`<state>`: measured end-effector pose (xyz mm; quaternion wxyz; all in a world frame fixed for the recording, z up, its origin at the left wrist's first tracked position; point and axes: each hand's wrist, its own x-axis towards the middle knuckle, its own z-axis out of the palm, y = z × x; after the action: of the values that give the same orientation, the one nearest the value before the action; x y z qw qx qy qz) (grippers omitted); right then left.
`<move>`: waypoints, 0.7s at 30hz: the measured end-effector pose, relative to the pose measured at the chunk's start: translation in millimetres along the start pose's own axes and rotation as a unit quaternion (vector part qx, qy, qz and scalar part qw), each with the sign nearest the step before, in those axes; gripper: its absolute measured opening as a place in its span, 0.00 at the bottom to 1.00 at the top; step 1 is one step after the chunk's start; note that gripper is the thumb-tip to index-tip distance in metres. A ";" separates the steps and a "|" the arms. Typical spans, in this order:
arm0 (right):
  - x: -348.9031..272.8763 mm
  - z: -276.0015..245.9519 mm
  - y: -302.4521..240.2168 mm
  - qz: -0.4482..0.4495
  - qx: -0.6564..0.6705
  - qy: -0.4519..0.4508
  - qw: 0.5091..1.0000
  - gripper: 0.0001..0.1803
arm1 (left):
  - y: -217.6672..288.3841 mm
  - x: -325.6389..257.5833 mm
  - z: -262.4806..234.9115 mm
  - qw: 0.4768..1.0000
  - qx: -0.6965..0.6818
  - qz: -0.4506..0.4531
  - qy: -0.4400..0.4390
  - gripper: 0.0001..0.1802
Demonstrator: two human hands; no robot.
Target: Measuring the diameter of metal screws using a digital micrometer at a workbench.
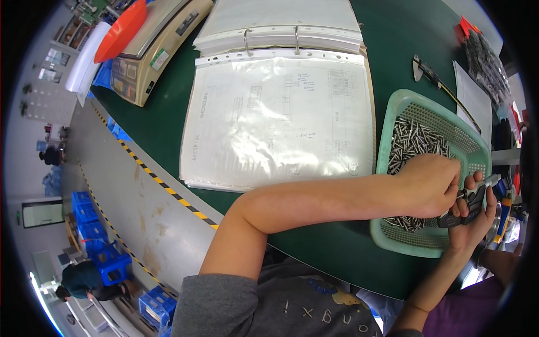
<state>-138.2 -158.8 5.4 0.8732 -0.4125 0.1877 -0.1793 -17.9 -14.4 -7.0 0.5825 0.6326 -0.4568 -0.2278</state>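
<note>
My left hand (429, 185) reaches across above a green plastic basket (401, 241), fingers pinched together. Whatever is between its fingertips is hidden or too small to make out. Close against those fingertips, my right hand (476, 222) is closed around a micrometer (473, 209) with a dark frame and a silver thimble, at the basket's right side. Under the left hand, many small metal pins (415, 140) lie heaped in the basket; hand and forearm cover part of the heap.
An open ring binder (275, 123) with sleeved sheets lies left of the basket. Behind the basket is a caliper (429, 73) beside white paper (469, 92). A weighing scale (149, 62) with a red scoop (120, 31) stands far left. Another person's purple clothing (466, 309) shows at lower right.
</note>
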 end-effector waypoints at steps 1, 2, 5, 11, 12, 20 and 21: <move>0.0 0.1 0.1 0.000 -0.001 0.002 1.000 0.18 | -0.1 0.1 0.0 1.000 0.000 0.000 -0.002 0.07; -0.1 -0.2 0.1 -0.001 0.000 0.003 1.000 0.18 | 0.0 0.1 0.0 1.000 0.000 0.002 -0.002 0.07; 0.0 -1.1 0.5 0.001 0.003 0.002 1.000 0.19 | -0.9 0.3 0.7 1.000 0.003 0.007 -0.001 0.06; -0.6 0.7 -0.5 -0.001 -0.003 0.003 1.000 0.19 | 0.7 0.2 1.6 1.000 0.012 0.014 0.002 0.06; -0.5 3.1 0.7 0.003 0.001 0.004 1.000 0.19 | 0.7 -0.6 1.4 1.000 0.011 0.014 0.006 0.06; -0.1 8.1 1.6 0.022 0.031 0.000 0.999 0.17 | 11.8 1.2 0.6 0.997 -0.034 -0.037 0.057 0.07; -0.1 8.1 2.0 0.021 0.032 0.000 0.999 0.17 | 17.5 1.0 0.2 0.996 -0.044 -0.059 0.052 0.07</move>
<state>-134.1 -152.2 8.6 0.8895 -0.3802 0.1907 -0.1670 -23.0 -13.7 9.7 0.6180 0.6432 -0.3775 -0.2487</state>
